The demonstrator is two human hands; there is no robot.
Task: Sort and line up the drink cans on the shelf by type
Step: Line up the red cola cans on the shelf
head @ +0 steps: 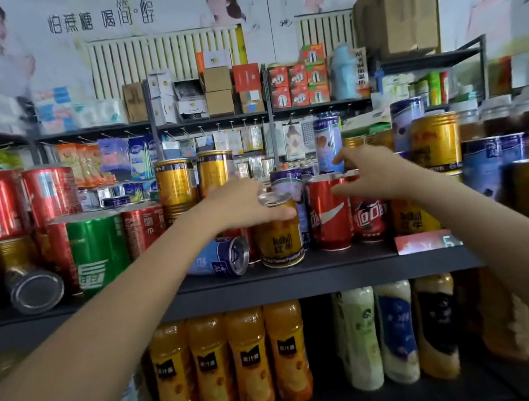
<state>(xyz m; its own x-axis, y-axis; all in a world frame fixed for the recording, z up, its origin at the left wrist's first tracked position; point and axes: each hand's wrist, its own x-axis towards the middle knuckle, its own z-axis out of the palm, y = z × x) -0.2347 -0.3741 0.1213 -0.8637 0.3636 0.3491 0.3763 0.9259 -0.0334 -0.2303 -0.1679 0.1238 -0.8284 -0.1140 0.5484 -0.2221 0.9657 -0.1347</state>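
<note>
Both hands among mixed drink cans on the shelf point(269, 282)

Left hand point(239, 204) has its grip curled round the top of an upright gold can point(279, 236) at the shelf front; right hand point(369, 173), fingers spread wide, holds nothing above a red can point(329, 214); blue can point(220, 257) lies toppled beside the gold one.

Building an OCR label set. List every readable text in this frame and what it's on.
"RedBull": gold can gripped by the left hand.
"怕蔗糖 喝简·醇": wall poster.
"5": red price tag on the shelf edge.
White script logo, letters unclear: red cola can below the right hand.
Too blurred: green can, orange juice bottles, fallen blue can.
</note>
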